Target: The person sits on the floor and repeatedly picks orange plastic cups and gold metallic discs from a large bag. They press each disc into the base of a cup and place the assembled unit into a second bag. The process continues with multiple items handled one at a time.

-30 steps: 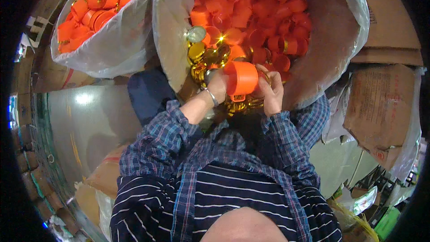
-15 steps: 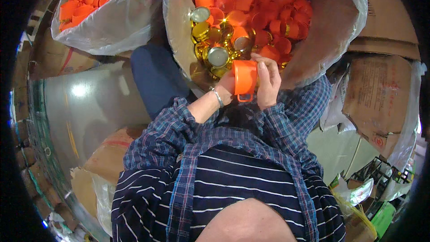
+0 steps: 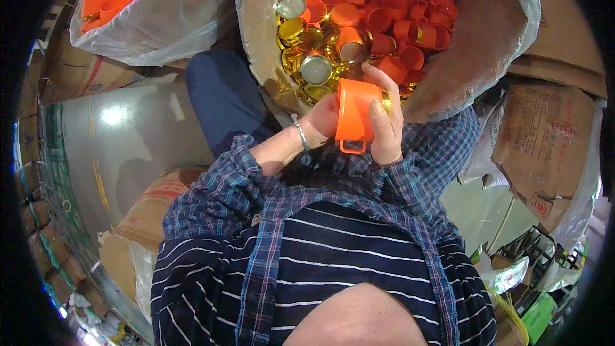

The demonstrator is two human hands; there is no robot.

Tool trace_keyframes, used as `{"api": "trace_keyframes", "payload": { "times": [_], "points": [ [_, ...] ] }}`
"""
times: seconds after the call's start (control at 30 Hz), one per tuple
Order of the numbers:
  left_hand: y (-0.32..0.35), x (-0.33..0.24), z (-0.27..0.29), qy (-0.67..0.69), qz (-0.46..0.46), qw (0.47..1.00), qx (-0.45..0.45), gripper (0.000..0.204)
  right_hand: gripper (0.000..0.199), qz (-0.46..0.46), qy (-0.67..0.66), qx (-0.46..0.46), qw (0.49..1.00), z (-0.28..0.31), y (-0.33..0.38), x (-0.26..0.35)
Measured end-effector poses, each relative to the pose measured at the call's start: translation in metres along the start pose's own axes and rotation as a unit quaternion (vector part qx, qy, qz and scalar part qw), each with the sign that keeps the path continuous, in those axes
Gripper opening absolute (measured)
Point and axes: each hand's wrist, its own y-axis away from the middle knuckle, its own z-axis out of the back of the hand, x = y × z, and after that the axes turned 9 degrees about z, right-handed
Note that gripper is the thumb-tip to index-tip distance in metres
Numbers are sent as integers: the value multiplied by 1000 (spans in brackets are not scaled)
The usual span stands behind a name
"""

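An orange plastic cap (image 3: 354, 114) with a small pull ring at its lower end is held between both hands. My left hand (image 3: 323, 117) grips its left side, a metal bracelet on that wrist. My right hand (image 3: 386, 123) wraps its right side, fingers along the top. Just above the hands, a big clear plastic bag (image 3: 493, 38) holds several orange caps and a heap of shiny gold lids (image 3: 307, 38).
A second clear bag of orange caps (image 3: 138, 6) stands at the upper left. Cardboard boxes (image 3: 544, 134) line the right side. A pale glossy sheet (image 3: 122, 134) and a brown carton (image 3: 150, 211) lie to the left. My leg in dark blue trousers (image 3: 224, 96) is between the bags.
The view has shifted so the bags sit higher. The orange cap stays between both hands, turned so its pull ring now points down toward me.
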Motion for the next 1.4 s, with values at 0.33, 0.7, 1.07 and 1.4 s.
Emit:
{"api": "trace_keyframes", "payload": {
  "times": [0.33,0.7,1.07,1.4],
  "points": [
    [16,-18,5,-135,104,985,36,21,61,99,115,25,988,-1,19,-15],
    [20,-48,-58,-238,-81,940,-229,88,50,-96,10,-191,977,13,-7,-42],
    [49,-69,-64,-199,-72,960,-185,61,46,-76,4,-49,996,14,-12,21],
    [37,-65,-61,4,-17,982,-186,53,44,-40,51,-102,993,14,-14,-1]
  ]
}}
